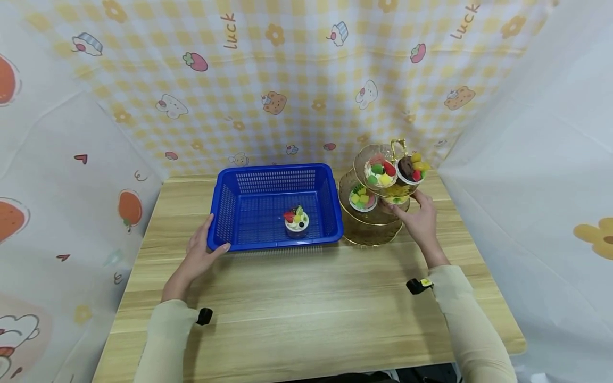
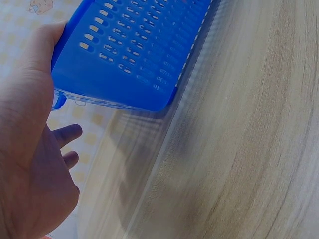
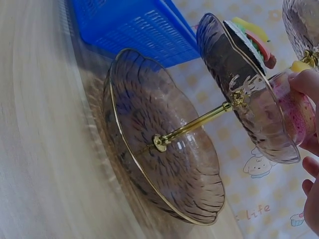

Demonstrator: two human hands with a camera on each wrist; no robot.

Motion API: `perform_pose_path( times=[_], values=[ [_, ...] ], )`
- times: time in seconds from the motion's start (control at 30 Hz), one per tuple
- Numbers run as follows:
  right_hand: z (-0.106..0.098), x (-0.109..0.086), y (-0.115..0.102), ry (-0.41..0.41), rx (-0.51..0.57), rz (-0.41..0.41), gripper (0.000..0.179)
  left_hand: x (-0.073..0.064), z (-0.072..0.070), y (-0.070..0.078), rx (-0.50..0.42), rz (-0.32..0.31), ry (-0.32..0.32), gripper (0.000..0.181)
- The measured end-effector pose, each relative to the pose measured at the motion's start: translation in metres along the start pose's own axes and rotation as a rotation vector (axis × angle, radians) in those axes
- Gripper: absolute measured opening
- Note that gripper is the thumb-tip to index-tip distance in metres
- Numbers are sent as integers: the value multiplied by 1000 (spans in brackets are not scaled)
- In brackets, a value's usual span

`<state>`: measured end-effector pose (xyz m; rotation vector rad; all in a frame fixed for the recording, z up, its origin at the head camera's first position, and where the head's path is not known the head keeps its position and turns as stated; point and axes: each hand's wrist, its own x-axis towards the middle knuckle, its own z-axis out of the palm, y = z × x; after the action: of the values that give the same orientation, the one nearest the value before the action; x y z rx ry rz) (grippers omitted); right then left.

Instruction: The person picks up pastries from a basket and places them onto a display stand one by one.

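Note:
My left hand (image 1: 197, 250) grips the near left corner of a blue plastic basket (image 1: 278, 246), thumb at the front rim. Inside the basket, right of its middle, stands a fruit-topped dessert cup (image 1: 297, 221). My right hand (image 1: 422, 219) is at the middle tier of a gold-trimmed three-tier stand (image 3: 189, 159). Its thumb and fingers hold a pink-speckled dessert cup (image 3: 295, 109), partly hidden under the top tier in the head view. Another fruit-topped cup (image 1: 363, 199) sits on that middle tier, to the left.
The stand's top tier carries a cream-and-fruit cup (image 1: 380, 173) and a chocolate-topped cup (image 1: 411, 169). The stand is close against the basket's right side. A checked curtain (image 1: 297, 80) hangs behind the wooden table (image 1: 297, 308).

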<state>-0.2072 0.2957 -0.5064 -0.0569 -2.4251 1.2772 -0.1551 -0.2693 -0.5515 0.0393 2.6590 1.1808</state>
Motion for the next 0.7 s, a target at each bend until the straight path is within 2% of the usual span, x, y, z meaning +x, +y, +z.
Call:
perform_pose_path(
  times=[0.2,0.7],
  values=[
    [3,1,4,12,25,-14,55,0,1,0,-5,5,2,98],
    [4,-1,7,-30,17,39,58,0,2,0,-8,-1,0,97]
  ],
)
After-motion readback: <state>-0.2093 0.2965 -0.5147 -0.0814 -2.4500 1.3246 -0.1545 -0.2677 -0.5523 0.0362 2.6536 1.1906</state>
